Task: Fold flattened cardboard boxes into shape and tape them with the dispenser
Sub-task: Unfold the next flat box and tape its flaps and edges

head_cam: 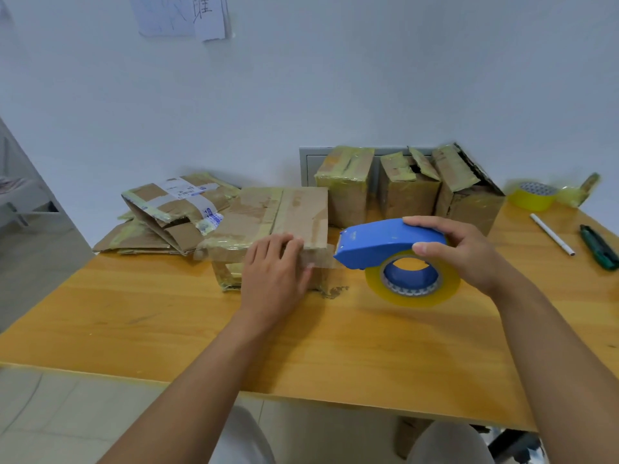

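Observation:
A folded cardboard box (pixel 268 216) stands on the wooden table (pixel 167 323), its top flaps closed and marked with old tape. My left hand (pixel 273 272) lies with straight fingers on the box's near top edge and presses a strip of clear tape down. That strip runs right to the blue tape dispenser (pixel 385 242), which carries a roll of clear tape (pixel 413 279). My right hand (pixel 469 252) grips the dispenser from above, fingers over its top and thumb on its near side, just right of the box.
A pile of flattened boxes (pixel 167 212) lies at the left behind the box. Three taped boxes (pixel 408 185) stand against the wall. At the right lie a yellow tape roll (pixel 532 195), a white pen (pixel 552 234) and a green cutter (pixel 599 247).

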### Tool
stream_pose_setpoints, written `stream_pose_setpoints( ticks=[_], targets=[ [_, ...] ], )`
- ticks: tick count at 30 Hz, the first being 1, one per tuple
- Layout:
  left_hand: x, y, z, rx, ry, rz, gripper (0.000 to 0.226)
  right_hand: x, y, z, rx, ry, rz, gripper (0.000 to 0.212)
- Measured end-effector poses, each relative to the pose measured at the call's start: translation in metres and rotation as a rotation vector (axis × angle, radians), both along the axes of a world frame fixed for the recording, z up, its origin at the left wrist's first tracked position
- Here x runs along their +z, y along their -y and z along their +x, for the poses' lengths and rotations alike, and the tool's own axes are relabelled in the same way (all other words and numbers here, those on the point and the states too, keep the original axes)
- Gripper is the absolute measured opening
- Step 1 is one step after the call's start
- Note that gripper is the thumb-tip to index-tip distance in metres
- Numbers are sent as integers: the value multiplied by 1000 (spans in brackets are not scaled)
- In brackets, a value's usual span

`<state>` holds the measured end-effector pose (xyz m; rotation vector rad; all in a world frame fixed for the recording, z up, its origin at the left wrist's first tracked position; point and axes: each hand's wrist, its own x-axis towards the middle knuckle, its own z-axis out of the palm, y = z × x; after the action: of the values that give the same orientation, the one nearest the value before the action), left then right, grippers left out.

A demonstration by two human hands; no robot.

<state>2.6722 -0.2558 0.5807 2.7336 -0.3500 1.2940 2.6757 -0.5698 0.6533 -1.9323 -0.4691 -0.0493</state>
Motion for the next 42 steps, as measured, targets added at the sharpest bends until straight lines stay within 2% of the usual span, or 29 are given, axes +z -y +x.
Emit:
stream_pose_setpoints(
  ticks=[6, 11, 17, 25, 31, 38, 42],
  targets=[
    [4, 27, -5, 247, -184, 72, 80, -6, -8, 2, 5, -5, 22, 40],
    [9, 37, 0, 285, -148, 1, 68, -7, -6, -2, -1, 8, 27, 34],
    [5, 11, 2, 145, -136, 21, 51, -5, -10, -7, 44, 13, 16, 38],
    [-4, 0, -6, 51, -44, 53, 56, -15, -23, -7, 63, 8, -1, 40],
    [-2, 0, -8, 54, -66, 35, 54, -8, -8, -10, 107, 27, -79, 42],
    [5, 2, -13, 87, -176, 11, 56, 5, -12, -10, 180, 34, -215, 39],
    [14, -8, -18, -7, -286, 21, 62, 16, -25, -2, 193, 49, -296, 38]
  ],
)
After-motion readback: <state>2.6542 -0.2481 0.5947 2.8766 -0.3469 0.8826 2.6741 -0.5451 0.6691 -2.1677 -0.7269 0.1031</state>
